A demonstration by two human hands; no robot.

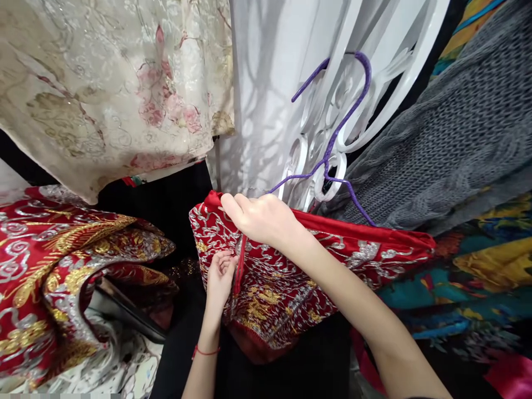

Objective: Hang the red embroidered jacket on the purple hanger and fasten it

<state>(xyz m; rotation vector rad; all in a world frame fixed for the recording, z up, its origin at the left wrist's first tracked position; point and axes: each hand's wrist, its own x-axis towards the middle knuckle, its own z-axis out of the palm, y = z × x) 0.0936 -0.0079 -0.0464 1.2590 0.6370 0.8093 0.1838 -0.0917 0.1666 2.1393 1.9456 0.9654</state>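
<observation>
A red garment (282, 288) with silver and gold embroidery hangs on a purple hanger (344, 119), whose hook rests on a white ornate rail (328, 183). My right hand (261, 219) grips the garment's top edge near its left shoulder, fingers closed. Lower down, my left hand (220, 274) pinches the garment's red front edge, fingers curled on the cloth. A red string circles my left wrist.
A cream floral fabric (116, 83) hangs at upper left. Another red and gold embroidered cloth (54, 266) lies bunched at the left. A grey knit (449, 138) and colourful printed fabrics (469, 288) hang on the right. White wall behind.
</observation>
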